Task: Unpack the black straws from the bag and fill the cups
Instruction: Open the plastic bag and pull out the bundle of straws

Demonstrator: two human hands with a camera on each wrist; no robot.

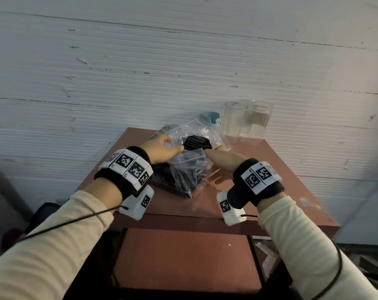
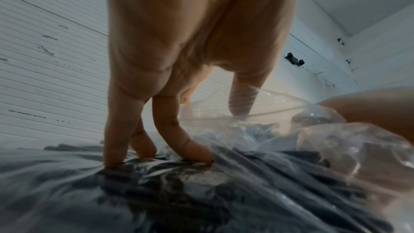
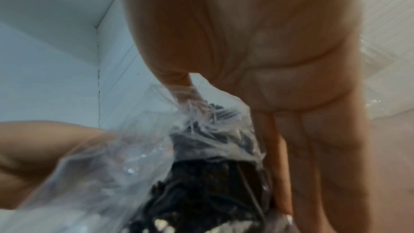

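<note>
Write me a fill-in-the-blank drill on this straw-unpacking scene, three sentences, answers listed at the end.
1. The black straws lie inside a clear plastic ____.
2. Both clear cups stand upright and hold ____ straws.
3. The table top is ____ in colour.
4. The left hand and right hand both touch the ____.

Answers: bag; no; reddish-brown; bag

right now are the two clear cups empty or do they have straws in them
Empty. Both clear cups stand upright with nothing black inside; the straws are in the bag.
</note>
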